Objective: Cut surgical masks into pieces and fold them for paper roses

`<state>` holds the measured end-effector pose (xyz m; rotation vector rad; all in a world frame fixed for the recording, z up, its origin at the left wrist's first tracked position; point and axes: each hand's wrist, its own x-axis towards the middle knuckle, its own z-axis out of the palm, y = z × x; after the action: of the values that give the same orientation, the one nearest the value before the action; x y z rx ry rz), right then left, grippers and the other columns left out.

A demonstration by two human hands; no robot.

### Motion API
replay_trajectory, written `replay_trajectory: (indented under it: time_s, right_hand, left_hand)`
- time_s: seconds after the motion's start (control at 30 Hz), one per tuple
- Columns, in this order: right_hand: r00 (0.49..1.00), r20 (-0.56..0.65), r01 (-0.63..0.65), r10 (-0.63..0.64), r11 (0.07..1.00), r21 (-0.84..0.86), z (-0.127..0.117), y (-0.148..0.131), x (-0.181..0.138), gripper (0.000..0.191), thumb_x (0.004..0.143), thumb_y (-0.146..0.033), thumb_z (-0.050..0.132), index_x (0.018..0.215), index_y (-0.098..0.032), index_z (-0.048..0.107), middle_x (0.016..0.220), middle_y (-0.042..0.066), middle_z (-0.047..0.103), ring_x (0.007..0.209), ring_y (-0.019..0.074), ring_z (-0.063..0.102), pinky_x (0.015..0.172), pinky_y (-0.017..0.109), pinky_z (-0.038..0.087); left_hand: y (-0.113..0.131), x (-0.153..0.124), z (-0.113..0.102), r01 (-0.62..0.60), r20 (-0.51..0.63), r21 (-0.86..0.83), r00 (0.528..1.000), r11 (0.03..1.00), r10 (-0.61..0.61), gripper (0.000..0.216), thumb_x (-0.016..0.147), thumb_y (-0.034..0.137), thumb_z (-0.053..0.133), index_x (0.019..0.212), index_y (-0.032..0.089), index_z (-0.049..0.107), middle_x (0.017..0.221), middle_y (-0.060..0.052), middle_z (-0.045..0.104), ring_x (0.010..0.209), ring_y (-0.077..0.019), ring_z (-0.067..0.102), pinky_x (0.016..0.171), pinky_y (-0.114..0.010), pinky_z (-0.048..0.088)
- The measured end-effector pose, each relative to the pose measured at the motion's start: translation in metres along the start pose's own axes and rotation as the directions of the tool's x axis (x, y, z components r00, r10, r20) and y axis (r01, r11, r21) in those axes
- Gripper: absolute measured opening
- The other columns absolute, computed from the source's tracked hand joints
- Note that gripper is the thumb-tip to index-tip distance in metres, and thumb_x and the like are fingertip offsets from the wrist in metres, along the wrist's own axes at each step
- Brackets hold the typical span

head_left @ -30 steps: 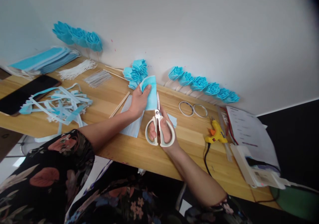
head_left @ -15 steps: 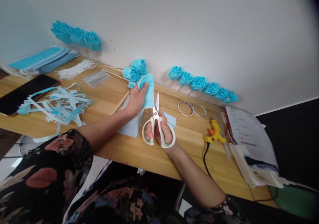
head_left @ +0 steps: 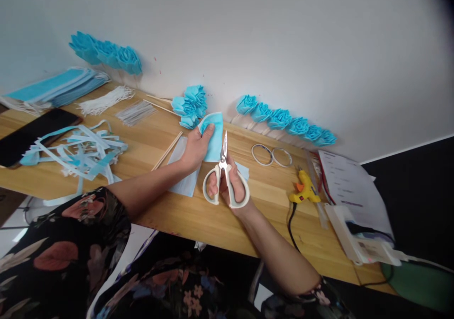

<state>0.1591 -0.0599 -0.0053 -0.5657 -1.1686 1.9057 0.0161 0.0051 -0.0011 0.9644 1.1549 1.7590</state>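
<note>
My left hand (head_left: 197, 147) pinches a folded light-blue piece of mask fabric (head_left: 214, 134), holding it upright above the wooden table (head_left: 184, 210). Gripped in my right hand (head_left: 230, 189) are white-handled scissors (head_left: 224, 177), whose blades point up along the fabric's right edge. More flat blue fabric pieces (head_left: 183, 177) lie on the table under my hands. A small bunch of finished blue fabric roses (head_left: 189, 105) rests just behind the fabric.
Rows of blue roses (head_left: 283, 119) lean on the wall. Cut strips (head_left: 76, 148), a black phone (head_left: 31, 132), stacked masks (head_left: 53, 88), ear loops (head_left: 104, 100), wires (head_left: 136, 111) and wooden sticks (head_left: 166, 149) lie left. Tape rings (head_left: 271, 155), a yellow glue gun (head_left: 304, 190) and papers (head_left: 349, 191) lie right.
My left hand shifted the blue fabric a little left, then back toward the blades. The scissors opened slightly and the blades closed in on the fabric edge again.
</note>
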Motion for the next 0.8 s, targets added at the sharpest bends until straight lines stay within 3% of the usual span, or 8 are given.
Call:
replay_trajectory:
  time_s: [0.23,0.53,0.8]
  right_hand:
    - [0.999,-0.048,-0.02,0.021,1.0,0.014,0.0003,-0.0025,0.0015,0.078,0.088,-0.069,0.059,0.151,-0.032,0.033,0.07,-0.004,0.063,0.052,0.0142,0.053,0.052,0.03,0.05]
    - [0.996,-0.079,0.031,-0.028,0.999,0.041,0.0026,0.0003,0.0022,0.075,0.09,-0.065,0.059,0.152,-0.03,0.034,0.068,-0.005,0.061,0.047,0.0121,0.048,0.045,0.026,0.047]
    - [0.99,-0.118,0.082,-0.078,0.996,0.028,0.0032,0.0056,0.0016,0.077,0.091,-0.064,0.059,0.155,-0.029,0.031,0.063,-0.006,0.058,0.042,0.0097,0.041,0.041,0.023,0.043]
  left_hand:
    - [0.0015,-0.0073,0.0052,0.092,0.005,-0.049,0.996,0.995,-0.091,0.039,0.083,0.054,0.072,0.078,0.017,0.06,0.066,0.003,0.054,0.058,-0.01,0.043,0.057,-0.025,0.039]
    - [0.0045,-0.0075,0.0088,0.156,-0.027,-0.121,0.987,0.98,-0.161,0.033,0.082,0.046,0.073,0.083,0.015,0.061,0.071,0.002,0.056,0.062,-0.0095,0.046,0.061,-0.023,0.042]
    - [0.0053,-0.0077,0.0088,0.182,-0.016,-0.132,0.983,0.974,-0.185,0.038,0.076,0.05,0.076,0.084,0.016,0.061,0.07,0.003,0.057,0.061,-0.0097,0.048,0.059,-0.022,0.043]
